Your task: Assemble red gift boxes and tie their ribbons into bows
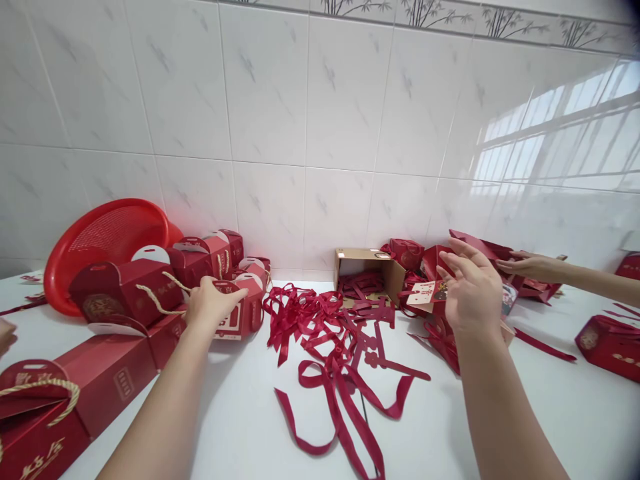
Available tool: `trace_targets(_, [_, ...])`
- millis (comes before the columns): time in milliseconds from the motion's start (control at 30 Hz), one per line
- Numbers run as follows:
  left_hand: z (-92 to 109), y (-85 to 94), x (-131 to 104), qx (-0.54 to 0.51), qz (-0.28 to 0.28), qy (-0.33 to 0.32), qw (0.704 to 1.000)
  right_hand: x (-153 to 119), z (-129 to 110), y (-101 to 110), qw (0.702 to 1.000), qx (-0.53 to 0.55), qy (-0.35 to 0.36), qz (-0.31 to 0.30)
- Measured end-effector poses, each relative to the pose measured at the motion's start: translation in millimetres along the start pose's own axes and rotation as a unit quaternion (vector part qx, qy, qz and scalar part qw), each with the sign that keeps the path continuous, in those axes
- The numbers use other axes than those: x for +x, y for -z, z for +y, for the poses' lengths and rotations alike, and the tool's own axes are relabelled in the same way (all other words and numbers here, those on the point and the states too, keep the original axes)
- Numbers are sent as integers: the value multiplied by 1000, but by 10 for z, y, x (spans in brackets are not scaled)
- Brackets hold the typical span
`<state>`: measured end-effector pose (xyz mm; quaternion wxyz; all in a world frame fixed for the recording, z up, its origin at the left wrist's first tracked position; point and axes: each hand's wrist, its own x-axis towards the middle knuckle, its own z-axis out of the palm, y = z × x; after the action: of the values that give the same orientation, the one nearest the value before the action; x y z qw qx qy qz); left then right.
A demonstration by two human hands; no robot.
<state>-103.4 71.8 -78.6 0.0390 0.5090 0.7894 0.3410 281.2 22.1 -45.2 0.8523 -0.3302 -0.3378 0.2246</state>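
From here I see a red plastic colander tilted near marbled wall tiles, with a bamboo-patterned border above (a barred window reflection gleams in the glaze).

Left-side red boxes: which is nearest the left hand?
The box with the pale-framed panel, overlapped by the left hand; others sit behind or further left.

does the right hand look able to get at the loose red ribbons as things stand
Probably yes: the right hand looks open, raised just right of the loose red ribbons, whose front loops lie uncovered on the white table.
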Motion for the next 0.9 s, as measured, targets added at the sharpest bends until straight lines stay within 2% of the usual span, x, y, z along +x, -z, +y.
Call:
trace_targets(167, [239, 279, -139, -1, -24, -38, 999, -93, 3, -70, 998, -31, 14, -45])
trace_targets(267, [392, 479, -358, 0, -26, -73, 997, -181, -5, -129, 994, -65, 10, -82])
trace_targets(367, [522, 642, -596, -14, -21, -105, 994, -267, -10, -173, 984, -105, -14, -147])
trace_targets(467, [628, 715, -775, -42, -16, -126, 991, -343, 3, -213, 969, -130, -28, -206])
trace_targets(567, [714, 705, -884, -118, -21, -164, 979, -419, 35, -262, 951, -167, -39, -259])
trace_targets(667, [784, 662, -965, -253, -99, -222, 937, -505, 83, -304, 928, -166, -55, -328])
trace_targets(733, [825, 628, -1022, -327, -151, -253, 898, -571, 116, -316, 911, -129, -59, -386])
trace_targets(800, [866, 594, -1087, -378, -174, -277, 866, -638, 140, -314, 894, -69, -68, -437])
trace_targets(900, [923, 541, -1188, -423, -203, -298, 831, -715, 150, -298, 887, 11, -89, -453])
